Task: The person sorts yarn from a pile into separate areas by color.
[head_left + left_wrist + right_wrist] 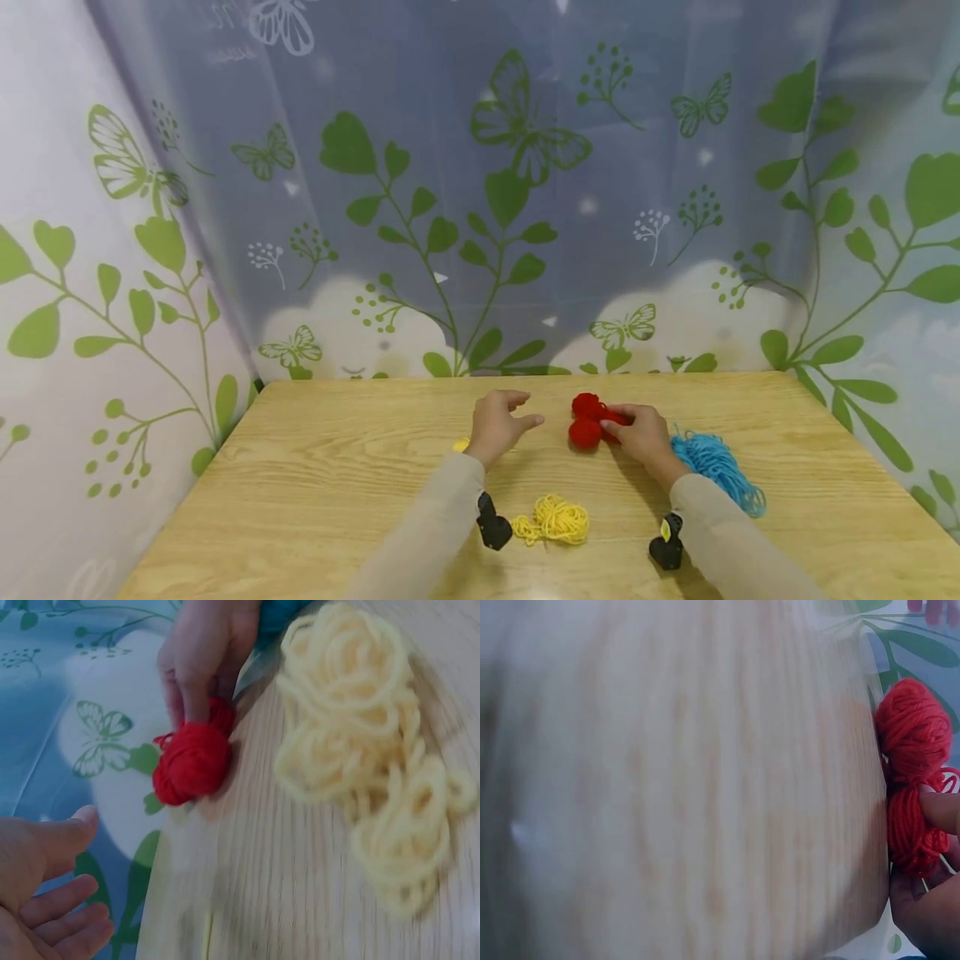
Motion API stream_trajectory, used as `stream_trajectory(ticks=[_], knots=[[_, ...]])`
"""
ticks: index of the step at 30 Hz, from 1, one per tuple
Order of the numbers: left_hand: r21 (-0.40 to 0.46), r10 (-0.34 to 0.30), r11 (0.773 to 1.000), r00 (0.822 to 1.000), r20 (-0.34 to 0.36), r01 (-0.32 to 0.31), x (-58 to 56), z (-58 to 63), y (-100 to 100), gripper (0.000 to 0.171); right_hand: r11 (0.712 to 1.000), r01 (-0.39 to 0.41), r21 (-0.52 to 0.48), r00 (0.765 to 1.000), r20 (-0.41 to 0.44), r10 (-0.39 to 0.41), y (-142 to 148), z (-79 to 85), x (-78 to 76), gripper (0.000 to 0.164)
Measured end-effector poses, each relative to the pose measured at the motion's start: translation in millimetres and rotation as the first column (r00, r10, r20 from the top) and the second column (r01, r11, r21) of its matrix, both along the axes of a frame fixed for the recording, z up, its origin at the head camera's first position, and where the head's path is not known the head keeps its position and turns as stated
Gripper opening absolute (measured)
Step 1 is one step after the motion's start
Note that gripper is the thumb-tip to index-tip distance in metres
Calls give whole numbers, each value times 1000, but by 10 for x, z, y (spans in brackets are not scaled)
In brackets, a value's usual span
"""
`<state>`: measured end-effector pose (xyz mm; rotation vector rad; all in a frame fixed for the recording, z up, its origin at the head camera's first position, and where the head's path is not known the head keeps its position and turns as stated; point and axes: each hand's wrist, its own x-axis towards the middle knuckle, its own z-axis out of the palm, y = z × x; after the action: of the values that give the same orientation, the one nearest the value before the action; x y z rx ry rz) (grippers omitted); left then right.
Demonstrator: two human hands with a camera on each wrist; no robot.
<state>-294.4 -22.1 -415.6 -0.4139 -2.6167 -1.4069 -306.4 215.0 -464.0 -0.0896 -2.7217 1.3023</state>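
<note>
Red yarn (585,433) in bunched balls is at the back of the table, right of centre. My right hand (641,433) pinches one end of it between thumb and fingers, as the right wrist view shows with the red yarn (913,731) beyond the thumb. To the left of the yarn, my left hand (498,423) is held with fingers apart and nothing between them. In the left wrist view the left hand (52,892) faces the red yarn (193,761) across a gap. A bit of yellow (461,445) shows partly hidden behind the left wrist.
A loose heap of yellow yarn (558,521) lies on the wooden table (337,467) between the forearms. Blue yarn (716,467) lies beside the right wrist. A printed curtain (450,208) hangs along the table's back edge.
</note>
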Motion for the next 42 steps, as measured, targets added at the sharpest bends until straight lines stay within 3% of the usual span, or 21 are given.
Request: stream_trajectory(ticks=[5, 16, 18, 27, 42], knots=[[-36, 13, 999, 1000, -15, -13, -8, -8, -296, 44, 1000, -1, -4, 1000, -6, 1, 5, -3, 3, 36], [-5, -20, 1000, 993, 117, 21, 75, -218, -792, 47, 1000, 6, -6, 1000, 1, -6, 10, -10, 6, 36], [-13, -18, 1000, 992, 122, 20, 99, -268, -828, 47, 1000, 8, -3, 1000, -3, -8, 12, -10, 4, 36], [-49, -7, 999, 1000, 11, 8, 148, -483, -906, 38, 1000, 4, 13, 1000, -6, -4, 5, -11, -2, 36], [-72, 12, 997, 999, -39, -15, 152, -519, -924, 39, 999, -10, 34, 1000, 15, 9, -5, 17, 4, 38]])
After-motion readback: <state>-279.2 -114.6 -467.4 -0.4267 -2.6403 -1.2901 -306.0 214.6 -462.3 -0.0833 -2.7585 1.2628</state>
